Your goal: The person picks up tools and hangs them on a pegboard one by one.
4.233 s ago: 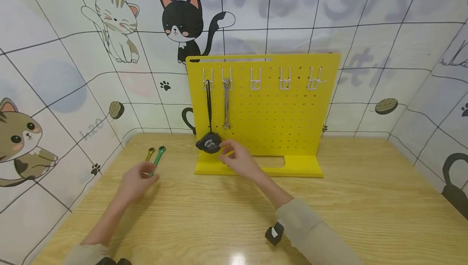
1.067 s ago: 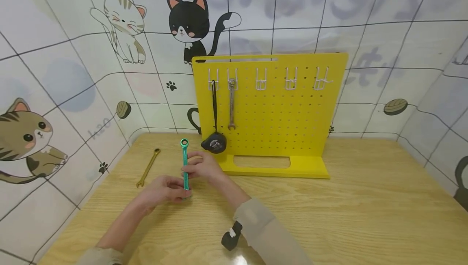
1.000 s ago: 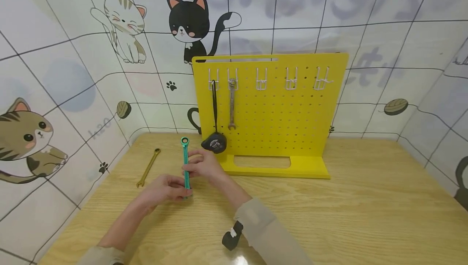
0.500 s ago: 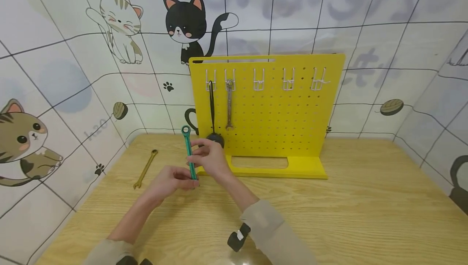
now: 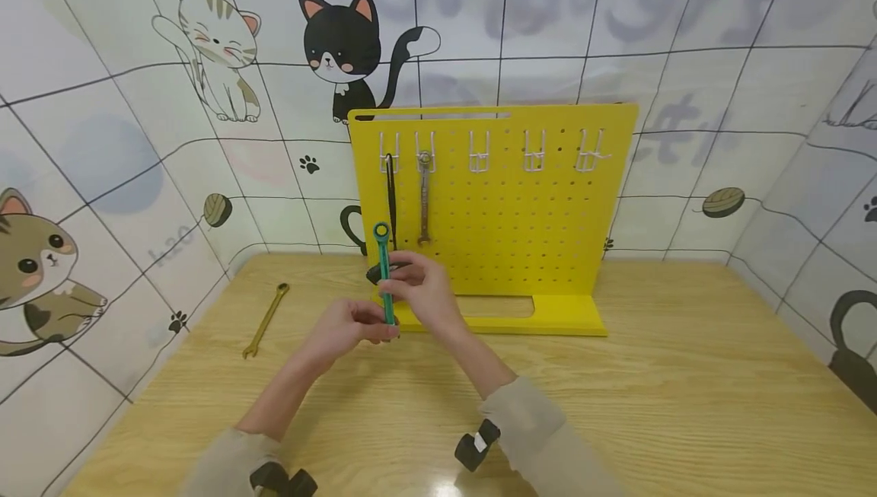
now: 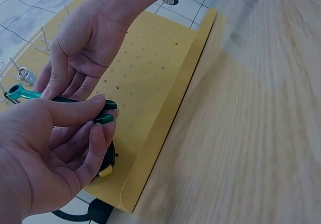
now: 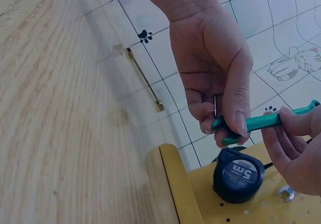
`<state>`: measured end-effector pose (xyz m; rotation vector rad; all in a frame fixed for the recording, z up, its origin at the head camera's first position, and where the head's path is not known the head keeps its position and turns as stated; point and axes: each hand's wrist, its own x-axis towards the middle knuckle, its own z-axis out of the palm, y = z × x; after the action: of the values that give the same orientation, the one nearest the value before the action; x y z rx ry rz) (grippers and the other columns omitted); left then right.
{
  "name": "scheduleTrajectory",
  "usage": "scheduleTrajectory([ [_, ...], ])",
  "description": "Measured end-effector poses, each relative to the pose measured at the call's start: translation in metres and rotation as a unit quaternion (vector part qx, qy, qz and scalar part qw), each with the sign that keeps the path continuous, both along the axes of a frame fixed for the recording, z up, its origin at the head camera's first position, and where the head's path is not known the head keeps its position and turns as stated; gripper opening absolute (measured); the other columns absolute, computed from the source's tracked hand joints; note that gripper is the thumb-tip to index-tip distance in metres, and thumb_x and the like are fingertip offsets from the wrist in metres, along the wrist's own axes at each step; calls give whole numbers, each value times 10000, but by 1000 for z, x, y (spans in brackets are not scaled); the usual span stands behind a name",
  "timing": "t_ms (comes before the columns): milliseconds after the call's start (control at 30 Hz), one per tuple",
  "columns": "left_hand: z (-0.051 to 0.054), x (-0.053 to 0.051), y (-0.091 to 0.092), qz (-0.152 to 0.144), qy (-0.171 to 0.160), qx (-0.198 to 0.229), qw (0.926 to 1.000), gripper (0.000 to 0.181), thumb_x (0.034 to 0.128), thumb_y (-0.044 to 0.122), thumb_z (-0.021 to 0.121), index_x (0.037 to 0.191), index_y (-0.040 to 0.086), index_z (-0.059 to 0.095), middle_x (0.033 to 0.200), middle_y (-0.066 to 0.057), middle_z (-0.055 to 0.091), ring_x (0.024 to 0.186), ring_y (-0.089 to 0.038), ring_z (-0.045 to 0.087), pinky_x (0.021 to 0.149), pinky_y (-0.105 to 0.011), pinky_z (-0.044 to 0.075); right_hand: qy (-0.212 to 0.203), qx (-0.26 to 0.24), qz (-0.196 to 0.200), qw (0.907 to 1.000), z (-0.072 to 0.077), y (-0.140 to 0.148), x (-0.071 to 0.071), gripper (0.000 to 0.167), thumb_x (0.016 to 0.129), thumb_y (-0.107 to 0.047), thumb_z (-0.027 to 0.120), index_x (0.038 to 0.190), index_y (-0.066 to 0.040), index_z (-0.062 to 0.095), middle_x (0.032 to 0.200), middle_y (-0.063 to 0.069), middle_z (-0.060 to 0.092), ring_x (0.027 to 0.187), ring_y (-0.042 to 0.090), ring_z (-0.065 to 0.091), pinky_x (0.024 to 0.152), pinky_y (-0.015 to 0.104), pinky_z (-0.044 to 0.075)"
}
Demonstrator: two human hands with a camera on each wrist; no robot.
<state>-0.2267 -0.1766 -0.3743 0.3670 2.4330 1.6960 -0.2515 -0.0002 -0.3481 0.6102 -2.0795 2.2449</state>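
Observation:
A green combination wrench (image 5: 383, 261) is held upright, ring end up, in front of the pegboard's left part. My left hand (image 5: 348, 329) pinches its lower, open end between thumb and fingers; the two prongs stick out past the fingertips in the left wrist view. Higher on the shaft, my right hand (image 5: 428, 291) pinches it between thumb and fingers. Behind the hands a black tape measure (image 7: 238, 176) hangs by its strap from the leftmost hook, largely hidden in the head view. A silver wrench (image 5: 424, 204) hangs on the second hook.
The yellow pegboard (image 5: 514, 215) stands on the wooden table (image 5: 671, 390) near the wall. Three hooks to the right, including the middle hook (image 5: 479, 151), carry nothing. A gold wrench (image 5: 266, 322) lies on the table at left.
The green wrench left the table at left; both hands now hold it. Over the last second they have carried it up and right, in front of the tape measure. The gold wrench stays put.

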Motion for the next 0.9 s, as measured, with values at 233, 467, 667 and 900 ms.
scheduleTrajectory([
  [233,6,-7,21,-75,23,177,9998,208,871,194,807,949,14,740,824,-50,734,869,-395,662,810,-513,544,90,35,-396,9992,6,20,-1,366,894,-8,748,1251,-51,681,953,166,728,817,279,725,780,402,602],
  [467,14,-14,41,-58,197,154,9997,185,851,192,827,917,37,749,782,-28,706,747,-208,637,738,-456,534,334,36,-801,9962,10,38,-3,338,906,-32,745,1239,-73,703,926,126,738,809,248,711,773,384,603],
  [667,19,-20,59,-299,346,352,9983,172,861,172,818,909,17,761,805,-47,738,843,-376,658,796,-508,547,563,95,-923,9941,16,55,-4,326,924,-42,728,1247,-77,703,933,145,734,815,269,718,779,397,600],
  [900,25,-25,80,-358,518,551,9965,155,866,161,806,936,24,778,814,-46,748,810,-320,656,811,-542,547,624,-39,-1106,9919,25,74,-6,366,919,-58,739,1282,-70,689,934,126,728,786,204,713,795,412,598],
])
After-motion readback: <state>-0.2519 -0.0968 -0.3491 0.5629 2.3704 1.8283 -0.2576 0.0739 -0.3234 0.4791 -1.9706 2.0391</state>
